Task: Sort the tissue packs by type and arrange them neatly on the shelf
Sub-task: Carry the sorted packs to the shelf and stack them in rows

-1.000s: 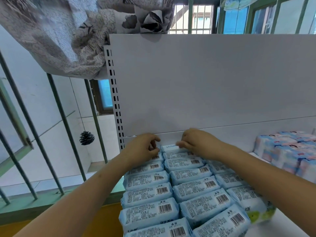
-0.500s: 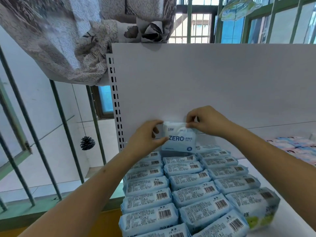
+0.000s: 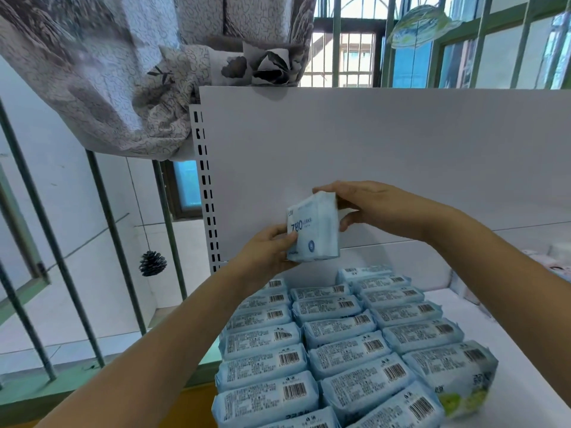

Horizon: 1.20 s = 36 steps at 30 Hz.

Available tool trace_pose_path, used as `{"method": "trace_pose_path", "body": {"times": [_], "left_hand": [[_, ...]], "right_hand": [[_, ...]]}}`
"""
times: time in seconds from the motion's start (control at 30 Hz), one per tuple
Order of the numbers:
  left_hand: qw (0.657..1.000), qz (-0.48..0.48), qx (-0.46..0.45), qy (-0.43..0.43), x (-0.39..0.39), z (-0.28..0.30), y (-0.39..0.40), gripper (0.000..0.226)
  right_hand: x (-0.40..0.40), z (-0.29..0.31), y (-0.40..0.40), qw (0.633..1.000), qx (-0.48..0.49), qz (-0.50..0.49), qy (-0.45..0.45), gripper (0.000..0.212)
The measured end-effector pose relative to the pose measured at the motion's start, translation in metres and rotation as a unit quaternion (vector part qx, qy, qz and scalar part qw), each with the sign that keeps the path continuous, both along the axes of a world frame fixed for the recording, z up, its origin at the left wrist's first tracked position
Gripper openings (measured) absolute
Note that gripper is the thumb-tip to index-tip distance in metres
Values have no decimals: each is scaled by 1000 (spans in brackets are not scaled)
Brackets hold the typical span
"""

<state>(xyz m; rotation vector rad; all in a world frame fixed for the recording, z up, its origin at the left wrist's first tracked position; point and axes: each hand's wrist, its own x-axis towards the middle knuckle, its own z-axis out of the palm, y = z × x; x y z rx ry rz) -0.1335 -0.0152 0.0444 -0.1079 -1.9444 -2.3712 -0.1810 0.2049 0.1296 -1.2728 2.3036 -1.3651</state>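
I hold a light blue tissue pack [image 3: 313, 230] printed "ZERO" in the air in front of the white back panel. My left hand [image 3: 265, 253] grips its lower left corner and my right hand [image 3: 367, 205] pinches its upper right edge. The pack stands turned on end, tilted. Below it, three rows of matching light blue packs [image 3: 336, 338] stand on edge on the white shelf [image 3: 525, 359], barcodes up. A pack with a green print [image 3: 460, 372] lies at the front right of the rows.
Pink and blue packs [image 3: 556, 264] sit at the shelf's far right, partly cut off. A slotted upright [image 3: 205, 193] borders the shelf's left side. Green window bars [image 3: 102, 230], a hanging pine cone [image 3: 152, 263] and draped patterned cloth [image 3: 123, 72] lie left and above.
Both hands pulled one pack out of the back of the rows and lifted it. Since half a second ago it has been turned from lying wide to standing on end.
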Motion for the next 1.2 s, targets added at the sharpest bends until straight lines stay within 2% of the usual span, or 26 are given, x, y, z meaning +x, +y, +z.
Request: {"method": "trace_pose_path", "body": {"times": [0.07,0.17,0.3,0.4,0.47,0.5,0.57,0.6,0.67,0.73,0.77,0.83,0.9,1.0,1.1,1.2], "left_hand": [[997,-44,59,-34,2,0,0,35],[985,-98,112,-84,4,-1,3,30],[984,-103,87,-114,5,-1,6,30],[988,-53,88,-112,3,-2,3,36],[996,-14,36,-82,2,-2,0,43],[998,3,-17,-60,3,-3,0,44],[984,42,-172,-5,7,-5,-2,39],[964,70,-254,24,7,-8,-4,35],[924,131,-354,65,8,-11,-6,29],[896,163,-403,91,6,-13,-8,25],[876,175,-437,104,5,-14,-9,24],[837,183,-502,117,3,-16,-11,22],[816,172,-541,110,3,-18,-13,23],[792,157,-583,93,3,-20,-9,27],[795,159,-581,72,2,-23,-1,28],[796,183,-574,61,1,-22,2,21]], "right_hand": [[0,-1,2,1000,19,14,21,37],[1,-2,1,995,70,19,74,46],[-1,-4,-4,999,9,-8,51,30],[-16,-12,-1,999,-17,-51,7,26],[-27,-21,2,996,-38,-69,-50,28],[-31,-27,4,993,-45,-76,-73,28],[-39,-37,8,991,-46,-81,-92,28],[-42,-41,9,992,-36,-83,-89,27],[-46,-47,9,994,14,-105,-23,24],[-46,-50,7,979,92,-146,107,25],[-44,-52,5,970,116,-155,149,29],[-39,-60,0,963,140,-154,172,45],[-36,-74,-5,952,163,-159,202,61],[-37,-90,-9,935,181,-178,248,57],[-40,-97,-10,938,168,-177,248,48],[-40,-100,-8,935,146,-181,267,51]]}}
